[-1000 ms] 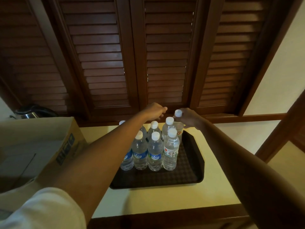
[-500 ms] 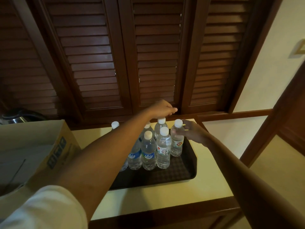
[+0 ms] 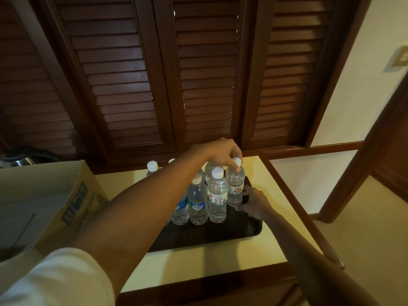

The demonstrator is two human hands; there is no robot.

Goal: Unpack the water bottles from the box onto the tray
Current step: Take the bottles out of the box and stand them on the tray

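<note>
- A cream-topped counter (image 3: 212, 263) with a dark wooden edge carries everything.
- A dark tray (image 3: 220, 235) lies on its middle.
- A cardboard box (image 3: 66, 202) sits at the left, beside the tray.

A hotel-style or home room. Dark wooden louvred doors (image 3: 141, 85) fill the wall behind a cream tabletop (image 3: 220, 266) with wood trim. A kettle (image 3: 24, 159) sits at far left; a wall switch plate (image 3: 398, 59) at right on cream walls.
</note>
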